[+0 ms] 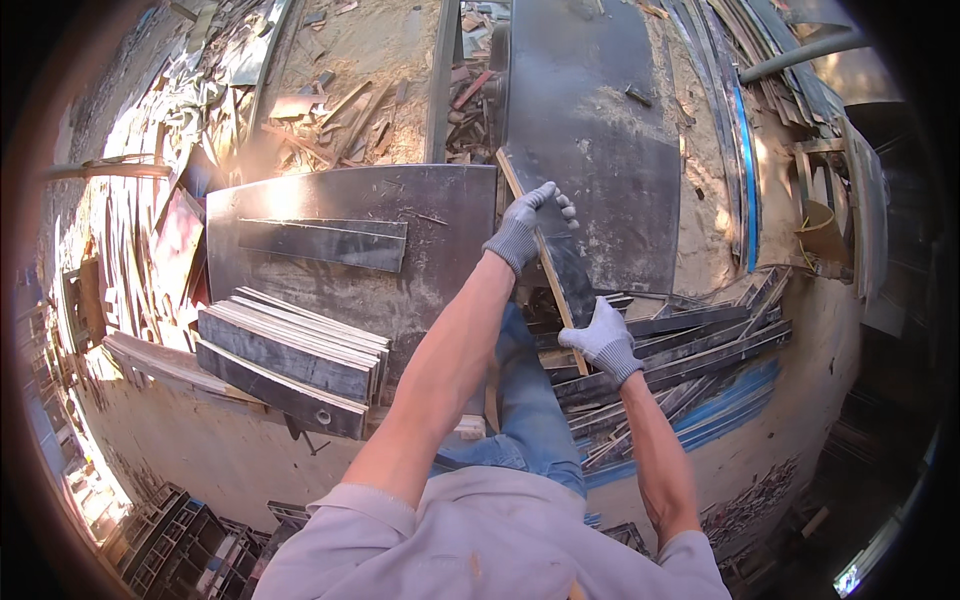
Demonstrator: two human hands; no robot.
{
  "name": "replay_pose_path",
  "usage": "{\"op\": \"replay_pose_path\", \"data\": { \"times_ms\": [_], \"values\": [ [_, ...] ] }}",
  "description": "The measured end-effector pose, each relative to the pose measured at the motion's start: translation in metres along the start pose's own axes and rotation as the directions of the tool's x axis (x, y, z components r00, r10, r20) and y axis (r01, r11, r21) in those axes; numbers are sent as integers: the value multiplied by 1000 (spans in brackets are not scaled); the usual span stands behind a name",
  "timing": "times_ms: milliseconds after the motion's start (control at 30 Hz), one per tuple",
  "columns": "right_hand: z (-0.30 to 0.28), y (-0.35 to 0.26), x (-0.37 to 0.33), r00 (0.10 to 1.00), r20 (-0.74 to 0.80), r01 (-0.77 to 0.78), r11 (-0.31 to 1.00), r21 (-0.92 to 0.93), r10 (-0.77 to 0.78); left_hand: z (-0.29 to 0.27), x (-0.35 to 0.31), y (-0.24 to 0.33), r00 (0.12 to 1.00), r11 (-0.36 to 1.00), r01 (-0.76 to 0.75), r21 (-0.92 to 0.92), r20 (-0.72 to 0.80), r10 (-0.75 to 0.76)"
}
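A dark-faced plywood board [563,268] with a pale raw edge is held up at a slant in front of me, right of centre. My left hand [528,225], in a grey knit glove, is closed over its far part. Some of those fingertips show on the far side of the edge. Gripping the near end is my right hand [605,340], gloved the same way, its thumb against the pale edge. Under and beside that hand lies a loose pile of dark plywood strips [690,345].
A dark metal tabletop [300,285] at left carries a few flat strips [325,243] and a stack of plywood strips [285,345]. Another dark panel [600,130] lies beyond. Wood scraps [345,125] and sawdust cover the far left; blue-edged strips [725,405] lie low right.
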State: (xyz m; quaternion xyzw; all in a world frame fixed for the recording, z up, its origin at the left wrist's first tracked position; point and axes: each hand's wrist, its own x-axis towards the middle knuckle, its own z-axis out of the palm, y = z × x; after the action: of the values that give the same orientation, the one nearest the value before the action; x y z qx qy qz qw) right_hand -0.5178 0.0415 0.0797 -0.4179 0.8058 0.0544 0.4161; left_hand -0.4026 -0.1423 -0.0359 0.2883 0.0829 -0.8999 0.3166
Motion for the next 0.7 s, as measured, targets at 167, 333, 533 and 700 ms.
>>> {"op": "replay_pose_path", "data": {
  "times_ms": [167,333,533,700],
  "values": [
    [0,1,-1,1000,-3,13,1000,17,-13,-3,10,-2,994,1000,25,7,-111,-24],
    [2,-3,1,998,-59,4,1000,-7,-5,-5,13,-1,1000,999,28,-29,-11,-28],
    [-13,-13,9,988,-146,-59,989,-133,40,5,14,-7,944,932,-131,338,-245,222],
    [-20,-17,12,991,-117,-78,985,-154,60,11,18,-3,937,931,-99,352,-282,206]
  ]
}}
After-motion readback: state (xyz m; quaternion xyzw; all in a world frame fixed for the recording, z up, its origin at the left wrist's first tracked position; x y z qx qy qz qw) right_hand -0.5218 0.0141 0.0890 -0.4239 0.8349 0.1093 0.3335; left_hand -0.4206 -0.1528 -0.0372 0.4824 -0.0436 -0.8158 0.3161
